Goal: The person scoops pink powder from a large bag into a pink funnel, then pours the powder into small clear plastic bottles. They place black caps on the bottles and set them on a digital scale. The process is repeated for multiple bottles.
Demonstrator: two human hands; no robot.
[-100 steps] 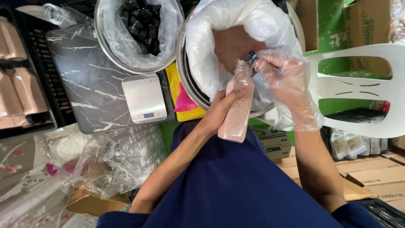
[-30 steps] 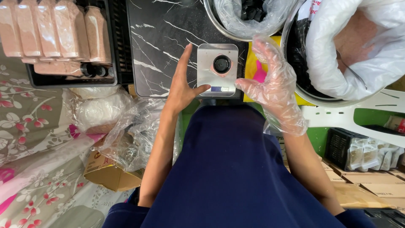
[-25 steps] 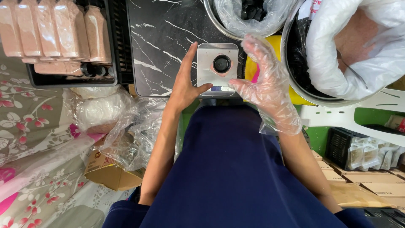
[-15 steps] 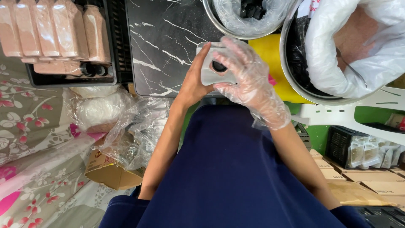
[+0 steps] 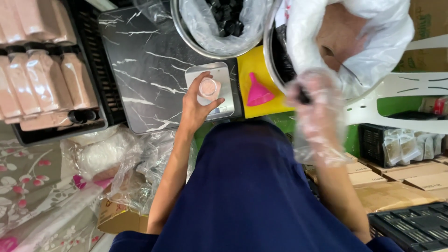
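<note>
My left hand (image 5: 195,106) grips an uncapped bottle of pink powder (image 5: 208,87) that stands upright on a small silver kitchen scale (image 5: 224,82). My right hand (image 5: 316,99), in a thin clear plastic glove, is blurred beside the rim of a metal bowl (image 5: 272,65) and pinches a small black cap (image 5: 304,97). A pink funnel (image 5: 258,93) lies on a yellow mat (image 5: 275,105) between the scale and that bowl. The bowl holds a white plastic bag of pink powder (image 5: 343,32).
A second metal bowl lined with plastic (image 5: 217,29) holds black caps. A black crate (image 5: 95,88) of filled pink bottles (image 5: 39,77) stands at the left. A marble-patterned board (image 5: 144,74) lies under the scale. Crumpled plastic bags (image 5: 112,156) and cardboard boxes (image 5: 401,175) lie around me.
My right hand has lifted off the bottle on the scale and swung right with the black cap, leaving the bottle's mouth uncovered. My left hand still holds the bottle.
</note>
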